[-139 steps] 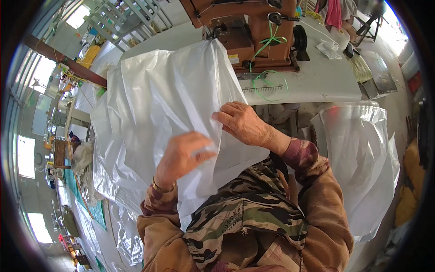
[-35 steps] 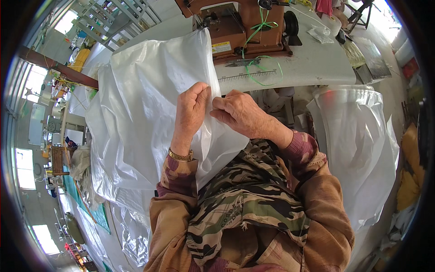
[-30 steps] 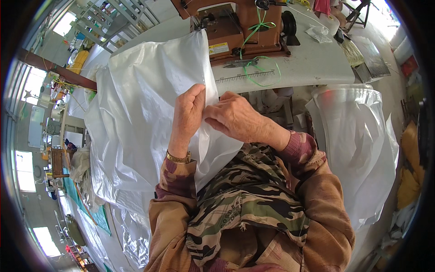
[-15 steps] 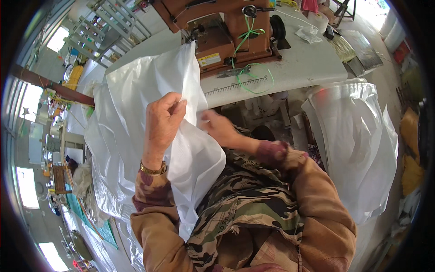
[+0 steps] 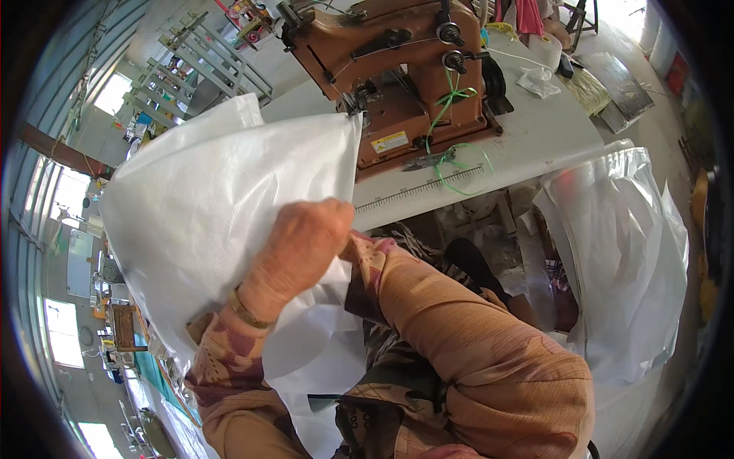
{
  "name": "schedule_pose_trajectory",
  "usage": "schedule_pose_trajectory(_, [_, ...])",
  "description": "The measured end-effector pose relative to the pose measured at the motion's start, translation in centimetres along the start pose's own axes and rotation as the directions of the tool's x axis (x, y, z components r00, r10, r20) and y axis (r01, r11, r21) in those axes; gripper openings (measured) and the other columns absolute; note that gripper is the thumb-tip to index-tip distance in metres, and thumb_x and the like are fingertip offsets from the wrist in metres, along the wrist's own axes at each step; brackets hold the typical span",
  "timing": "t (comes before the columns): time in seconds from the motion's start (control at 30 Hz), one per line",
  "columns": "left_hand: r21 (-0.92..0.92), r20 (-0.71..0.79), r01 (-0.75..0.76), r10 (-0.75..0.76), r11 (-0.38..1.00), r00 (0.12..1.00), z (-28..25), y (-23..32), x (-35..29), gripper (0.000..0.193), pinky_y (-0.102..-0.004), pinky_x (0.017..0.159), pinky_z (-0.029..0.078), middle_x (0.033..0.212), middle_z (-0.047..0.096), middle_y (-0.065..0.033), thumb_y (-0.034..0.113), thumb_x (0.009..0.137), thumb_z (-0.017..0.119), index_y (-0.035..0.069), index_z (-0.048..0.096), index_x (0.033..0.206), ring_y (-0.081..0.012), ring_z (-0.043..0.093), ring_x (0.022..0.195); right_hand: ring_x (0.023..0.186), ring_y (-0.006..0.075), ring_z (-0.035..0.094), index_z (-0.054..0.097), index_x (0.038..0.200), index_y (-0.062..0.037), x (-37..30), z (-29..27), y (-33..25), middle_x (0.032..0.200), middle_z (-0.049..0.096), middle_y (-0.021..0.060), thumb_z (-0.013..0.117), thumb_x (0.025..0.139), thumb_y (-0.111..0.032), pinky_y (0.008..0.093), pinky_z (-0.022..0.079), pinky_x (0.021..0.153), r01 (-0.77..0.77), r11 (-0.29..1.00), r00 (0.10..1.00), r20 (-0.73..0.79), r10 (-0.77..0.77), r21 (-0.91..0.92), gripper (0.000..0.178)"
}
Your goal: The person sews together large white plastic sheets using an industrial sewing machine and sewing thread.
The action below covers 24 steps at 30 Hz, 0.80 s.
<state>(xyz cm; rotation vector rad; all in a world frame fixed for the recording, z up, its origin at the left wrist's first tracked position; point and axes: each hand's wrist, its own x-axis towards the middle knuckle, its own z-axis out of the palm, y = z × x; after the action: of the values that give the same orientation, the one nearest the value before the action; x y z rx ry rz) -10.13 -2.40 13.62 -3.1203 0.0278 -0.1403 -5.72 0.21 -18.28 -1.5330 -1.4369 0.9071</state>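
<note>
A large white woven plastic sheet point(image 5: 206, 183) hangs over the left of the sewing table. Its upper right corner lies by the needle end of a brown sewing machine point(image 5: 417, 115). My left hand point(image 5: 302, 245) is closed, knuckles up, on the sheet's right edge below the machine. My right forearm reaches across to the same edge. The right hand is hidden behind the left hand and the sheet, so its fingers do not show. Below my hands, a loose fold of the sheet hangs over my lap.
A green ribbon point(image 5: 459, 93) is tied on the machine and trails over the table point(image 5: 535, 141), near a ruler scale point(image 5: 420, 186) and small dark snips point(image 5: 428, 161). A stack of white sheets point(image 5: 623, 260) hangs at the right. A thread cone point(image 5: 544, 52) stands at the back right.
My right hand has moved left, behind the left hand, with its forearm now across my front. The left hand has moved lower and slightly right. The sheet is spread wider to the left.
</note>
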Motion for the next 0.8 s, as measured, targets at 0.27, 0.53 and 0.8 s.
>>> schedule_pose_trajectory(0.27, [0.139, -0.041, 0.139, -0.134, 0.980, 0.990, 7.4, 0.0, -3.9, 0.010, -0.0393, 0.060, 0.053, 0.081, 0.058, -0.0079, 0.002, 0.080, 0.059, 0.006, 0.053, 0.086, -0.0248, 0.067, 0.074, 0.112, 0.0372, 0.054, 0.052, 0.126, -0.0063, -4.9, 1.4, -2.4, 0.121, 0.059, 0.0171, 0.064, 0.088, -0.027, 0.0451, 0.044, 0.094, 0.251, 0.968, 0.968, 0.013, -0.251, 0.003, 0.044])
schedule_pose_trajectory(0.53, [-0.005, -0.274, 0.288, -0.278, 0.958, 0.920, 11.3, 1.6, -4.2, 0.006, -0.0390, 0.062, 0.053, 0.082, 0.060, -0.0081, 0.009, 0.089, 0.061, 0.006, 0.056, 0.092, -0.0269, 0.066, 0.076, 0.113, 0.0349, 0.053, 0.046, 0.129, -0.0059, -5.7, 3.9, -0.3, 0.117, 0.058, 0.0136, 0.061, 0.088, -0.021, 0.0450, 0.040, 0.099, -0.039, 0.988, 0.950, -0.313, -0.011, -0.151, 0.047])
schedule_pose_trajectory(0.8, [-0.143, -0.253, 0.257, -0.287, 0.956, 0.924, 7.6, 1.5, -3.8, 0.009, -0.0444, 0.060, 0.050, 0.078, 0.059, -0.0118, 0.005, 0.088, 0.060, 0.005, 0.051, 0.086, -0.0328, 0.064, 0.073, 0.114, 0.0324, 0.053, 0.050, 0.124, -0.0056, -3.3, 3.0, 0.2, 0.115, 0.058, 0.0136, 0.059, 0.089, -0.019, 0.0433, 0.041, 0.100, 0.008, 0.993, 0.995, -0.094, -0.019, -0.120, 0.039])
